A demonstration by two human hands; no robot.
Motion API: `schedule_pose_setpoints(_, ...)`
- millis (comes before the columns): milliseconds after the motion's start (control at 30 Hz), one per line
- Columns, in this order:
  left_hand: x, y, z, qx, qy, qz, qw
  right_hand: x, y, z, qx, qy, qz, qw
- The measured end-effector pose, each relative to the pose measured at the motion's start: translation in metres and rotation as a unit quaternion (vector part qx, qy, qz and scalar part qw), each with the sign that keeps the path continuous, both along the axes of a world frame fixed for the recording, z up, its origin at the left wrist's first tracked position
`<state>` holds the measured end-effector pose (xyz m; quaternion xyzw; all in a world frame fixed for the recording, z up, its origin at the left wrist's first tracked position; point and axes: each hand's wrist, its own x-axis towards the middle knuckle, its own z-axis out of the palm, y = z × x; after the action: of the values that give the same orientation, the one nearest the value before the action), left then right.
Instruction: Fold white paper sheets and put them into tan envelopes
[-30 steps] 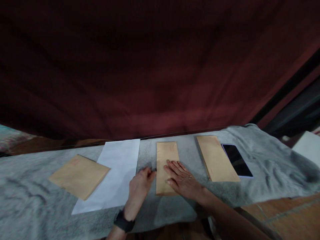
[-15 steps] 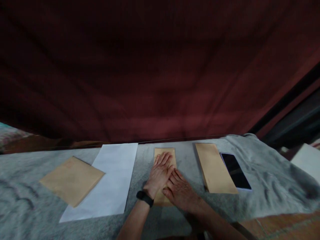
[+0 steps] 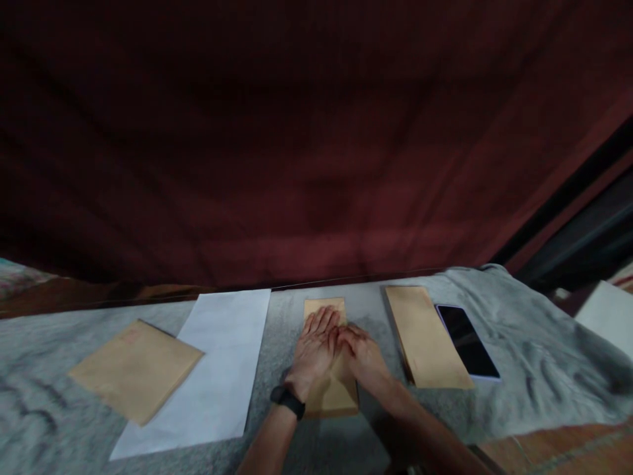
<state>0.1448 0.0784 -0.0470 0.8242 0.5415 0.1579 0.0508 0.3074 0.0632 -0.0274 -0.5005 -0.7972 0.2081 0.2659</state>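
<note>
A narrow brown paper envelope (image 3: pixel 337 394) lies upright in front of me on the grey cloth, partly covered by my hands. My left hand (image 3: pixel 316 346), with a black band (image 3: pixel 287 401) at its wrist, rests flat on its upper half, fingers stretched out. Right beside it, my right hand (image 3: pixel 363 356) has its fingers bent and drawn together at the envelope's right edge, touching the left hand. Its fingertips are partly hidden.
Brown envelopes (image 3: pixel 429 340) lie stacked to the right, against a dark-screened phone (image 3: pixel 469 343). At left, another brown envelope (image 3: pixel 136 373) overlaps a large white sheet (image 3: pixel 217 376). Grey cloth (image 3: pixel 539 356) covers the surface, and a dark red curtain (image 3: pixel 316 198) hangs behind.
My right hand has moved up along the envelope, and its fingers have gone from lying flat to bent together. My left hand stays flat. More of the envelope's lower part shows.
</note>
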Motion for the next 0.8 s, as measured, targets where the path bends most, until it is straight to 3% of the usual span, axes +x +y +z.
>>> schedule_pose_setpoints(133,0.003,-0.005,-0.004,0.007,0.022,0.006,1.000,-0.003,0.016,-0.007,0.092,-0.063,-0.018,0.994)
schedule_pose_setpoints(333,0.005,-0.015,-0.005,0.017,0.025,0.031,0.999,-0.008,0.028,-0.028,0.099,-0.177,0.011,0.979)
schedule_pose_setpoints(667,-0.001,-0.042,-0.017,0.043,0.027,0.115,0.992,-0.010,0.029,-0.038,0.125,-0.181,-0.017,0.975)
schedule_pose_setpoints(800,-0.003,-0.046,-0.016,0.043,0.028,0.113,0.992,-0.008,0.016,-0.040,0.146,-0.169,-0.002,0.975)
